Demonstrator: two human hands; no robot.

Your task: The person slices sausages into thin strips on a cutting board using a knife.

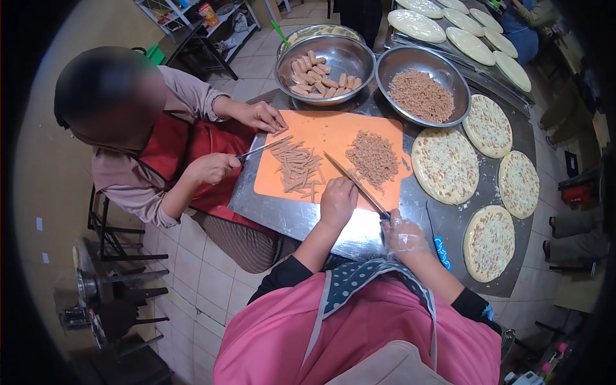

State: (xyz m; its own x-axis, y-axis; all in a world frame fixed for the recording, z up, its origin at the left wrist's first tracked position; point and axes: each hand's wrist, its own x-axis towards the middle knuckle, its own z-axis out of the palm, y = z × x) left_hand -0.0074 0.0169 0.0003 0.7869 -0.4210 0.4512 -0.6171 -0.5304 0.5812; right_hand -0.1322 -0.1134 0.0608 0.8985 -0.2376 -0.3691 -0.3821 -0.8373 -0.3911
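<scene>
My right hand (405, 232), in a clear plastic glove, is closed around the handle of a kitchen knife (357, 181). The blade slants up and left over an orange cutting board (333, 122), between two piles of sausage. Chopped sausage bits (373, 159) lie on its right side and thin sausage strips (298, 165) on its left. My left hand (339, 200) rests at the board's near edge, left of the blade, with fingers curled together. Whether anything is in them is hidden. Across the board's left side, a co-worker's hand (213, 169) holds another knife (264, 147) beside the strips.
Behind the board stand a metal bowl of sausage pieces (282, 72) and a metal bowl of chopped sausage (463, 77). Several topped pizza bases (445, 165) lie on the right, with a blue-handled tool (441, 252) nearby. More pale bases (470, 45) sit on trays at the back.
</scene>
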